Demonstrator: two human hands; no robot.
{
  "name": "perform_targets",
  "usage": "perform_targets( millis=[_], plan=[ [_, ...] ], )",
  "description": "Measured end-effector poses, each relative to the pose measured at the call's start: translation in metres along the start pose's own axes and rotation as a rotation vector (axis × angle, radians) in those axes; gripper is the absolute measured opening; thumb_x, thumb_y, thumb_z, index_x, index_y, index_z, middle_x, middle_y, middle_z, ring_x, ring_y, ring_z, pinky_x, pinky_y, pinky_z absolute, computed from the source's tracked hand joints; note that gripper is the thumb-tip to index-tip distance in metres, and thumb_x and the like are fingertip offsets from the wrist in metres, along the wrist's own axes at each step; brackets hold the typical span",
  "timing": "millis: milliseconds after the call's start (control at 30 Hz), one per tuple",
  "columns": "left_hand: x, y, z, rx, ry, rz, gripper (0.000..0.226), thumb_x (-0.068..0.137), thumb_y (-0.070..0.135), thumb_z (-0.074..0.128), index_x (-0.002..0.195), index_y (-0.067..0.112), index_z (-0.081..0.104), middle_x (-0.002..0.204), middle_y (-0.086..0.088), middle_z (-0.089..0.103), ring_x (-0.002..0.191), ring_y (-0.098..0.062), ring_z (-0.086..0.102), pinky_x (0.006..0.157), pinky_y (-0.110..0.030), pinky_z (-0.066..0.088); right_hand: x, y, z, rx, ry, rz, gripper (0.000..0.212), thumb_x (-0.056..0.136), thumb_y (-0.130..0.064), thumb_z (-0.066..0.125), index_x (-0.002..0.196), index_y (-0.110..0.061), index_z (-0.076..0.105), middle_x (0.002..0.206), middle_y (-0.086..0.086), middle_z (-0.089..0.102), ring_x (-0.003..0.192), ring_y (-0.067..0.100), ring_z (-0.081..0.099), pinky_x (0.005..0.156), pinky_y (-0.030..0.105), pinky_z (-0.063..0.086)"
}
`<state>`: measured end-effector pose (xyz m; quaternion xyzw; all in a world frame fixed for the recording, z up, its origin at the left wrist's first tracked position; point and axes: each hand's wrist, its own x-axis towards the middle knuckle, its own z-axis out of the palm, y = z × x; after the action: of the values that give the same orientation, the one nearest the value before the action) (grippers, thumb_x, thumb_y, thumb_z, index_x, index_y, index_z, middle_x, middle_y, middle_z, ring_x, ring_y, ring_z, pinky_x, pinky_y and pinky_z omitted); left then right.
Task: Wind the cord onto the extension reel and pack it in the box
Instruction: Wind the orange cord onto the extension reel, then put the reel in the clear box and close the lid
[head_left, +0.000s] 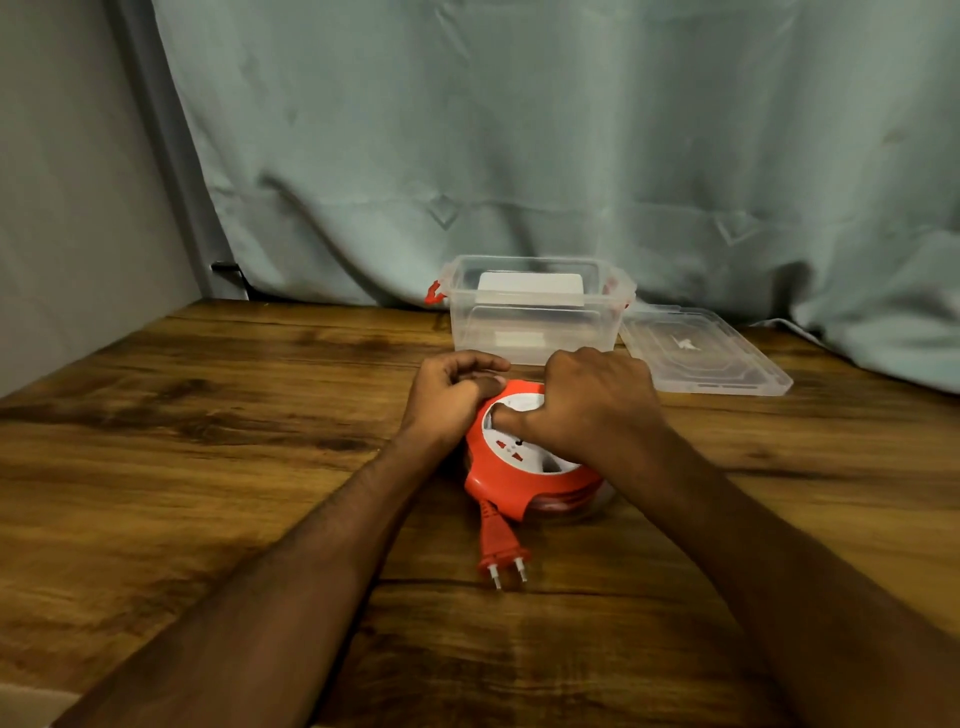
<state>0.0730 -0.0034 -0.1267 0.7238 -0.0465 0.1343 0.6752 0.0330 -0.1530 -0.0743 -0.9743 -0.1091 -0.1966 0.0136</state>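
An orange extension reel (498, 475) with a white socket face lies flat on the wooden table (208, 415). Its orange plug (500, 545) sticks out toward me, pins pointing at the near edge, with only a short stub of cord showing. My left hand (454, 389) grips the reel's far left rim. My right hand (592, 405) rests on top, its thumb pressed into the white centre. Behind the reel stands a clear plastic box (535, 332) with orange clips, open at the top.
The box's clear lid (701, 353) lies flat to the right of the box. A pale green curtain (519, 145) hangs along the table's back edge. A grey wall (62, 208) closes the left side.
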Motion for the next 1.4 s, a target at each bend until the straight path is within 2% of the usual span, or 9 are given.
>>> perform_targets(
  millis=[200,400,567,800,1033,1100,1167,1267,1400],
  plan=[
    [0.000,-0.002,0.001,0.044,0.047,0.077,0.026,0.080,-0.010,0.064,0.082,0.013,0.077,0.081,-0.004,0.077,0.073,-0.009,0.070,0.068,-0.019,0.056,-0.002,-0.007,0.004,-0.069,0.000,0.092,0.072,0.087,-0.078,0.043,0.118,-0.015,0.062,0.114,0.006,0.067,0.107,0.027,0.060,0.077,0.037,0.032],
    [0.000,-0.002,0.001,0.057,0.040,0.049,0.022,0.082,-0.009,0.063,0.086,0.008,0.077,0.080,-0.007,0.075,0.069,-0.010,0.068,0.066,-0.020,0.056,0.009,0.005,0.000,0.004,-0.131,0.158,0.071,0.082,-0.083,0.049,0.109,-0.018,0.060,0.099,0.004,0.066,0.089,0.024,0.058,0.073,0.035,0.038],
    [0.006,-0.009,-0.003,0.138,0.058,0.047,0.019,0.075,0.012,0.066,0.080,0.027,0.077,0.083,-0.001,0.077,0.082,-0.018,0.072,0.078,-0.031,0.058,0.017,0.031,0.009,0.215,0.056,0.186,0.045,0.083,-0.069,0.061,0.094,-0.026,0.070,0.092,-0.003,0.068,0.082,0.020,0.055,0.075,0.033,0.042],
    [0.002,0.001,-0.006,0.090,-0.119,-0.078,0.027,0.075,-0.004,0.060,0.088,0.013,0.077,0.089,-0.010,0.076,0.085,-0.022,0.068,0.079,-0.030,0.052,0.020,0.043,0.026,0.495,-0.227,0.084,0.028,0.084,-0.057,0.067,0.086,-0.030,0.075,0.069,-0.012,0.073,0.079,0.009,0.069,0.077,0.036,0.057],
    [-0.009,0.003,-0.009,0.216,-0.328,0.005,0.017,0.073,0.015,0.068,0.086,0.012,0.079,0.091,-0.011,0.078,0.082,-0.020,0.070,0.080,-0.034,0.056,0.020,0.047,0.020,0.621,-0.350,-0.028,0.062,0.056,-0.075,0.068,0.071,-0.016,0.076,0.065,0.002,0.072,0.067,0.023,0.069,0.065,0.043,0.057],
    [-0.011,0.001,-0.009,0.234,-0.368,0.034,0.016,0.072,0.018,0.070,0.085,0.016,0.079,0.089,-0.017,0.077,0.077,-0.021,0.068,0.076,-0.033,0.055,0.019,0.050,0.019,0.686,-0.398,-0.033,0.057,0.057,-0.069,0.072,0.069,-0.013,0.076,0.062,0.005,0.071,0.059,0.020,0.066,0.062,0.040,0.055],
    [-0.010,-0.002,-0.008,0.211,-0.275,0.070,0.013,0.076,0.013,0.071,0.085,0.019,0.078,0.082,-0.023,0.072,0.070,-0.019,0.061,0.072,-0.033,0.050,0.022,0.053,0.026,0.735,-0.266,0.023,0.035,0.066,-0.055,0.074,0.067,-0.019,0.076,0.061,0.000,0.071,0.060,0.015,0.067,0.067,0.042,0.061],
    [-0.004,-0.003,-0.008,0.139,0.056,0.086,0.023,0.086,-0.001,0.065,0.097,0.017,0.074,0.078,-0.015,0.064,0.071,-0.020,0.057,0.071,-0.037,0.054,0.032,0.061,0.042,0.825,0.181,0.223,0.018,0.073,-0.044,0.074,0.084,-0.029,0.073,0.074,-0.009,0.071,0.075,0.012,0.067,0.079,0.046,0.058],
    [0.016,-0.009,-0.012,0.030,0.288,0.032,0.045,0.083,-0.004,0.066,0.125,0.013,0.062,0.092,0.003,0.064,0.079,-0.010,0.059,0.084,-0.034,0.055,0.038,0.062,0.058,0.890,0.471,0.416,0.064,0.077,-0.030,0.081,0.132,-0.028,0.050,0.128,-0.001,0.056,0.117,0.019,0.054,0.097,0.042,0.049]
  ],
)
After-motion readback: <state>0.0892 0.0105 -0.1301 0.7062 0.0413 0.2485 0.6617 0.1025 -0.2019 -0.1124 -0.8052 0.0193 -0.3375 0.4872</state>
